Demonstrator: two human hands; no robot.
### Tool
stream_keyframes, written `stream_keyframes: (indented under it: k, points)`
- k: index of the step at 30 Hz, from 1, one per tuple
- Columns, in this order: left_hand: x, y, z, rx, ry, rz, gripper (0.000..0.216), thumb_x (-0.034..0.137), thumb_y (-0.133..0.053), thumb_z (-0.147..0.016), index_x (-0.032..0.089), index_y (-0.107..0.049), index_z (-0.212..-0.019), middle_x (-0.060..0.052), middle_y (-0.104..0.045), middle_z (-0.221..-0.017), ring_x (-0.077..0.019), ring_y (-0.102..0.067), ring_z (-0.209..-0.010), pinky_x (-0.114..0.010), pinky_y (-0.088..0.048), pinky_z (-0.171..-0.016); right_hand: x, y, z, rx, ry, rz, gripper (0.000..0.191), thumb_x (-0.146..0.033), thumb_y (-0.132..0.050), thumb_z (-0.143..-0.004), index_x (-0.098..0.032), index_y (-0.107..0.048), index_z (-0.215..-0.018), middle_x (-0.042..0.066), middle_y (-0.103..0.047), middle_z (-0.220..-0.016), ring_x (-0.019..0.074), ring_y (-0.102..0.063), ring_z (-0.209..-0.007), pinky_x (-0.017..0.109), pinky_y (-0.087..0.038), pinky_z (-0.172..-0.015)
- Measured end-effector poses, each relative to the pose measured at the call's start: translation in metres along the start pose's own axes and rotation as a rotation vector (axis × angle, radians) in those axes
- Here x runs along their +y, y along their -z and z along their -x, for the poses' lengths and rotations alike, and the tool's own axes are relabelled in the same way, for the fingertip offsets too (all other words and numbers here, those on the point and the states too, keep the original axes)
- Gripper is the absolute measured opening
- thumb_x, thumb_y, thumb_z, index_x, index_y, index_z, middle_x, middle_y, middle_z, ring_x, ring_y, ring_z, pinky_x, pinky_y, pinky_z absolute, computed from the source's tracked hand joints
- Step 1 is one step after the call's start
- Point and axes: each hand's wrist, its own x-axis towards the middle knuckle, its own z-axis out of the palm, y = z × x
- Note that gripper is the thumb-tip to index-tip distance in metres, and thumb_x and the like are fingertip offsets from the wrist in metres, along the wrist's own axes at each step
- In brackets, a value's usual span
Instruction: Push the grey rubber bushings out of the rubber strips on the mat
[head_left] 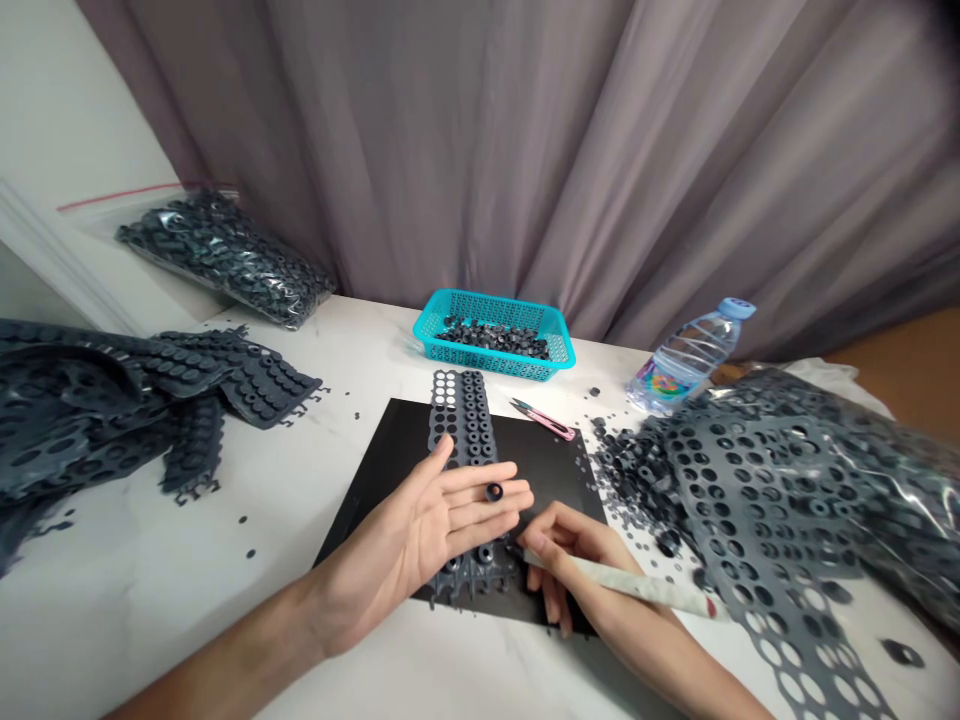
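My left hand [420, 540] is held palm up with its fingers stretched flat. A small black rubber ring [493, 492] rests on those fingers. Pinched in my right hand [577, 560] is a pen-like tool with a pale wrapped handle [637, 585], its dark tip close to my left fingertips. Beneath the left hand lies a strip of black rubber [474, 420] with rows of round holes, many filled with rings. The strip lies partly on a black board [375, 470]; my hand hides its middle.
Behind the board stands a turquoise basket [495, 360] of black pieces. Pink-handled snippers [544, 418] lie at the board's back edge. To the right are a water bottle [690, 355], loose rings [637, 465] and perforated sheets [720, 510]. More rubber strips [180, 370] and a filled bag [225, 255] are left.
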Motion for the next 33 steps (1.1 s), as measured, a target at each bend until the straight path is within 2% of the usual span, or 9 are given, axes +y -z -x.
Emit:
stream_keyframes:
  k: [13,24,33]
  points:
    - [-0.0003,0.0024,-0.0001,-0.099,-0.008,0.096,0.076,0.064,-0.030,-0.108,0.005,-0.049,-0.152,-0.019,-0.055,-0.152,-0.0275,-0.042,-0.151,-0.041,-0.028,-0.128,-0.0059,-0.0020,0.0006,0.010,-0.009,0.037,0.044,-0.061,-0.062,-0.097,-0.018,-0.058,-0.088,0.000,-0.063,-0.073,0.0078,-0.054,-0.050,0.019,-0.042,-0.046]
    - [0.0000,0.0046,-0.0010,-0.111,-0.018,0.104,0.078,0.066,-0.027,-0.108,0.006,-0.046,-0.155,-0.019,-0.049,-0.157,-0.0292,-0.037,-0.153,-0.043,-0.023,-0.130,-0.0047,-0.0008,0.0044,0.013,-0.001,0.059,0.039,-0.056,-0.058,-0.102,-0.019,-0.059,-0.090,-0.001,-0.064,-0.076,0.0082,-0.055,-0.054,0.019,-0.045,-0.050]
    - [0.0024,0.0067,-0.0015,-0.088,-0.034,0.079,0.079,0.065,-0.026,-0.108,0.004,-0.044,-0.155,-0.020,-0.046,-0.159,-0.0281,-0.040,-0.152,-0.043,-0.021,-0.130,-0.0084,-0.0023,0.0034,0.032,0.003,0.083,0.038,-0.055,-0.059,-0.101,-0.018,-0.058,-0.091,-0.002,-0.063,-0.074,0.0080,-0.055,-0.053,0.019,-0.043,-0.049]
